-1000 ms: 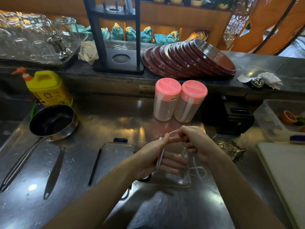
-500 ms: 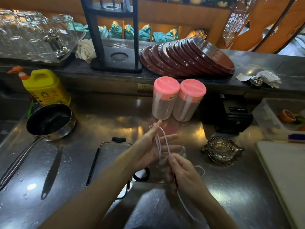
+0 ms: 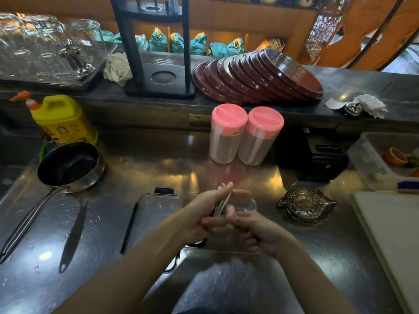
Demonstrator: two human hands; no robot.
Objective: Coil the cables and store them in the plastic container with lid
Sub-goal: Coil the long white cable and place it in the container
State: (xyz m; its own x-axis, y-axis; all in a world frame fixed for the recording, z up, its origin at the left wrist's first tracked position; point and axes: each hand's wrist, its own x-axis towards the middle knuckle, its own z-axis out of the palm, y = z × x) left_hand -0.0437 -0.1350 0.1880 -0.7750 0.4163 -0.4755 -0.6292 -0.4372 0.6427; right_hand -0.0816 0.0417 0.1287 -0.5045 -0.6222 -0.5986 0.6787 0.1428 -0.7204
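Note:
My left hand [image 3: 204, 214] holds several loops of a thin white cable [image 3: 223, 203] between thumb and fingers, above the middle of the steel counter. My right hand [image 3: 260, 232] sits just right of it, fingers bunched at the lower end of the loops; its grip on the cable is blurred. Beneath both hands lies a clear plastic container [image 3: 250, 201], mostly hidden. Its clear lid [image 3: 161, 205] with a black clip rests flat on the counter to the left. A black cable [image 3: 199, 243] peeks out under my left wrist.
Two pink-lidded jars [image 3: 247, 134] stand behind the hands. A saucepan [image 3: 68, 164] and yellow bottle [image 3: 63, 121] are at the left, a metal dish [image 3: 308, 206] and black box [image 3: 317, 159] at the right. A white board [image 3: 394, 234] lies at the right edge, and a black stick [image 3: 129, 230] left of the lid.
My right hand rose from low near the counter back up to my left hand. The white loops, spread wide half a second ago, are now gathered tight in my left hand.

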